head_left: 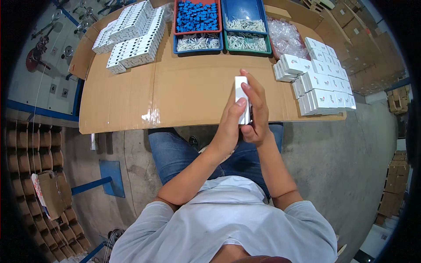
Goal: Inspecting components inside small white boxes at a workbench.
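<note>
A small white box (240, 90) stands on edge between my palms, over the near edge of the cardboard-covered table (197, 96). My left hand (228, 125) presses its left side, the thumb lying across the face toward me. On the other side my right hand (259, 109) holds it with the fingers pointing away from me. Part of the box is covered by my fingers, and its contents cannot be seen. Nearest on the right are stacks of similar white boxes (324, 98) with small printed marks.
Stacked white packs with dark spots (136, 50) sit at the far left. Trays at the back hold blue pieces (197, 16) and white plugs (247, 42). Clear plastic bags (287, 37) lie beside them. A cardboard wall (324, 24) borders the table's far side.
</note>
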Motion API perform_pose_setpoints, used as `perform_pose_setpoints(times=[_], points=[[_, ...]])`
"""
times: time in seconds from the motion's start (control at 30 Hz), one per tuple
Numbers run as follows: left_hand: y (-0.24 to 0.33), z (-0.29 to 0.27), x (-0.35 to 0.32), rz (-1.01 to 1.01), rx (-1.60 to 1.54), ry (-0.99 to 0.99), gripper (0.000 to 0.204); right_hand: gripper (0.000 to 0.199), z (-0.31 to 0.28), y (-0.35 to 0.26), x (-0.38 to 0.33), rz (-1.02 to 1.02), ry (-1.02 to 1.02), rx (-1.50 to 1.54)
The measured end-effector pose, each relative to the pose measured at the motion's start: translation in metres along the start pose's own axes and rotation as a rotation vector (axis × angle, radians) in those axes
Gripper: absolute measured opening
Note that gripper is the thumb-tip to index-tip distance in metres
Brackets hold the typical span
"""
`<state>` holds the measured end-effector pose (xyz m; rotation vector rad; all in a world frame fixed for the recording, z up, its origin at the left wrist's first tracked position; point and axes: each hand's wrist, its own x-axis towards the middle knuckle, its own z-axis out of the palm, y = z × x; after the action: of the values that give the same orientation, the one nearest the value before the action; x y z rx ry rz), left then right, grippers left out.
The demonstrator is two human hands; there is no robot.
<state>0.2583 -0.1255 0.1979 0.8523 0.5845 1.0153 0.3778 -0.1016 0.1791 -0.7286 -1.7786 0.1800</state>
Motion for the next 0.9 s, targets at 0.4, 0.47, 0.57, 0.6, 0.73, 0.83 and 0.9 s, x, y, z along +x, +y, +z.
perform_pose_setpoints(times=[0.4,0.47,0.57,0.6,0.73,0.83,0.9], points=[[-0.001,-0.032,0.016,0.488,0.417,-0.058,0.112,0.087,-0.006,-0.032,0.009,0.446,-0.018,0.448],[0.001,-0.034,0.018,0.536,0.480,-0.083,0.112,0.082,-0.004,-0.035,0.009,0.472,0.045,0.586],[0.001,-0.033,0.017,0.554,0.529,-0.105,0.112,0.081,-0.004,-0.038,0.008,0.516,0.050,0.565],[0.001,-0.031,0.017,0.522,0.514,-0.104,0.111,0.081,-0.004,-0.035,0.006,0.516,0.049,0.565],[0.009,-0.019,0.007,0.375,0.180,0.016,0.100,0.082,-0.007,-0.023,0.000,0.381,-0.010,0.264],[0.026,-0.021,-0.005,-0.230,-0.362,-0.059,0.080,0.079,-0.005,-0.021,0.002,0.292,-0.048,0.120],[0.011,-0.013,0.001,-0.064,-0.157,0.089,0.079,0.077,0.002,-0.022,0.000,0.286,-0.064,0.093]])
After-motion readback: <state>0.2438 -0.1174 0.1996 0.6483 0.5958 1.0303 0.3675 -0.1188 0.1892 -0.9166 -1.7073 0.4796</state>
